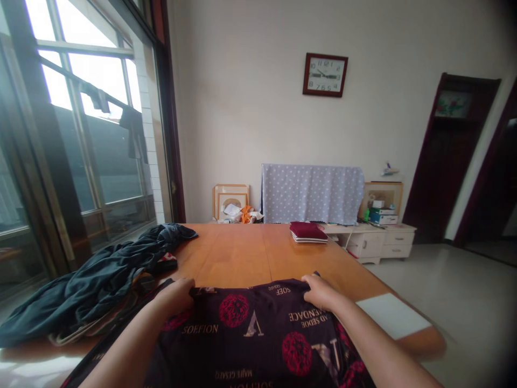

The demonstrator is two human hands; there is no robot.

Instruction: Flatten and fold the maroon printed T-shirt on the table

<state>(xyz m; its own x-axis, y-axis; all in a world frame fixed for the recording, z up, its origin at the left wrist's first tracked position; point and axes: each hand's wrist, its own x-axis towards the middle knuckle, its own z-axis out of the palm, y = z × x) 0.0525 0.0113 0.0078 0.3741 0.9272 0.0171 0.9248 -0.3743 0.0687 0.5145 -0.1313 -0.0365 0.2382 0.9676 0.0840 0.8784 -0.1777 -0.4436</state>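
A dark printed garment, with red medallions and pale lettering, is stretched out in front of me over the near part of the wooden table. Its far edge runs between my two hands. My left hand is closed on the far left corner of the cloth. At the far right corner, my right hand pinches the fabric. The near end of the garment runs out of view at the bottom.
Dark clothes lie heaped along the table's left side. A folded maroon and striped stack sits at the far edge. Near the right edge lies a pale flat sheet. Behind the table is a white cabinet beside a cloth-covered object.
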